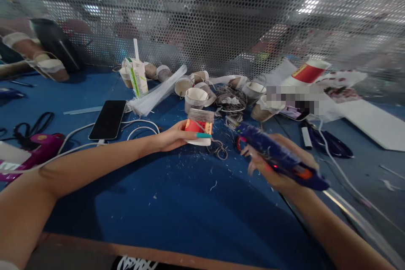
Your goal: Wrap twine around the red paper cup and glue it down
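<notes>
The person's left hand (172, 137) grips a red paper cup (193, 126) from its left side, fingers closed around it and the thumb with its teal nail laid across the front; this hold probably steadies the cup and leaves its twine-wound upper end free. The cup is over the blue table (177, 215), in front of the cluster of cups; whether it rests on the surface is hard to tell. Right of the cup, the right hand (281, 162) has its fingers wrapped around a dark blue hot glue gun (268, 147), though motion blur hides how the foremost ones sit. The nozzle end faces the cup without touching it, seemingly to have it within reach, and a clear glue stick (344, 211) trails from the rear. A loose twine tail (221, 152) curls just beside the cup, where it could snag. Behind the cup, twine-wrapped cups (195, 100) and a twine tangle (230, 98) crowd the space; left of it, a white cable (79, 128) loops near a phone (107, 120), with clear plastic strips (158, 93) beyond.
</notes>
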Motion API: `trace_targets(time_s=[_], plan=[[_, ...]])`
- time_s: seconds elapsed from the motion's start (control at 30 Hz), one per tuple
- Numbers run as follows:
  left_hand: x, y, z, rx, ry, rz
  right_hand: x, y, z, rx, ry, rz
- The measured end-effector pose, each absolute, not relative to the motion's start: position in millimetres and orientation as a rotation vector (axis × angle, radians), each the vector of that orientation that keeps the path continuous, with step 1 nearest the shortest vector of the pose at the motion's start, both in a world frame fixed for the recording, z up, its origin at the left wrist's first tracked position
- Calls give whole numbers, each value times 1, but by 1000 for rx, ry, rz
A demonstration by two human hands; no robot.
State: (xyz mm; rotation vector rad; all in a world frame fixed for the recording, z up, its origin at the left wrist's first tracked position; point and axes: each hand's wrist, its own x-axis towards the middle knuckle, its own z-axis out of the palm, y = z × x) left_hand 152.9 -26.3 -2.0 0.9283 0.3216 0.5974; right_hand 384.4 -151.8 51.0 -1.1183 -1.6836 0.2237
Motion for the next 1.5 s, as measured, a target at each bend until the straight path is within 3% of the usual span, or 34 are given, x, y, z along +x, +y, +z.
trace_targets(time_s=[0.17, 1.5], plan=[[156, -30, -2, 1018, 298, 592, 375, -154, 49, -951, -2087, -46], [154, -34, -1, 1136, 302, 562, 372, -158, 38, -1159, -2127, -72]])
